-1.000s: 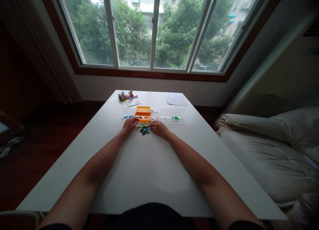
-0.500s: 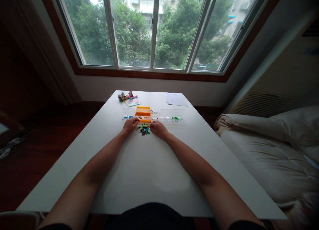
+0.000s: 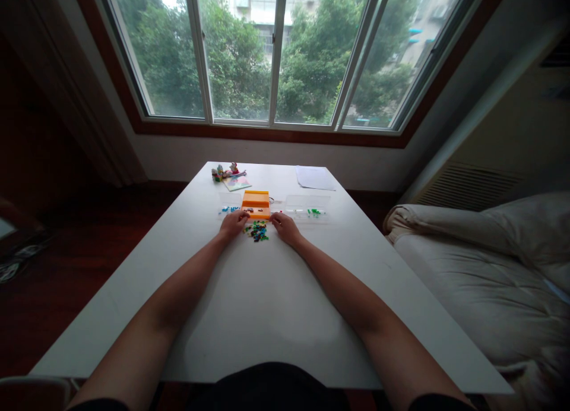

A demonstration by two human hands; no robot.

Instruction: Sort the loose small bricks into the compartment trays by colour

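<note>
Frame centre: left hand (image 3: 232, 223) and right hand (image 3: 287, 227) flanked pieces (image 3: 257, 230) below the orange box (image 3: 255, 204); whether fingers (image 3: 276, 217) held anything was indiscernible; light pinching seemed best.

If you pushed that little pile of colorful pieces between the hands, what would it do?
The pile of small colored pieces would probably spread apart rather than slide as one lump, since the pieces lie loose. Each one is likely very light, being so tiny beside the left hand. They might skid easily, as the white table looks smooth.
</note>
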